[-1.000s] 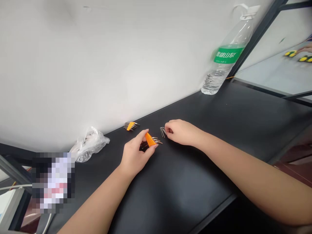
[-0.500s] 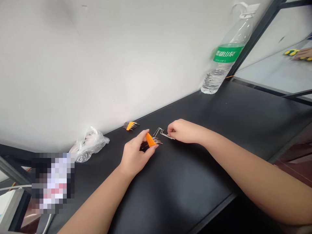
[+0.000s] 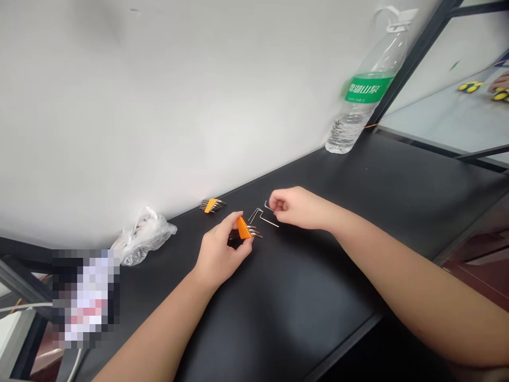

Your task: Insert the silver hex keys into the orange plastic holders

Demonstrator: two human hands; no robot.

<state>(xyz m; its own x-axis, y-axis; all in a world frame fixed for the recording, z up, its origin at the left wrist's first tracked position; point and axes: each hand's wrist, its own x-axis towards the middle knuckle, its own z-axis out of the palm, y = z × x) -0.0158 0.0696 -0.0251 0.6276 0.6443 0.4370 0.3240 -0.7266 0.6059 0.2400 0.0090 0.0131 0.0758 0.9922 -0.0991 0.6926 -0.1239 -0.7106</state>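
My right hand (image 3: 300, 208) has lifted and drawn back from the tight bunch of bent keys a second ago. The keys now show separately. One hex key (image 3: 268, 205) is pinched in my right fingers, its short end poking out past them. A longer bent hex key (image 3: 268, 218) lies just below that hand, its far end close to the fan in my left hand. Can't tell if it's held or resting on the table (image 3: 302, 281).

My left hand (image 3: 222, 249) is clenched around an orange plastic holder (image 3: 243, 228), with a fan of steel keys (image 3: 255, 232) sticking out to the right, low over the table. All of this sits near the table's back edge, by the wall.

Nearby: a second orange-clipped key set (image 3: 212, 205) on the table, neither hand on it, and a crumpled plastic bag (image 3: 143, 239) to its left. A water bottle (image 3: 352, 111) hangs against the wall. Upper right, beyond the dark frame, another person's hand (image 3: 500, 82) is beside yellow-and-black handles (image 3: 471, 87).
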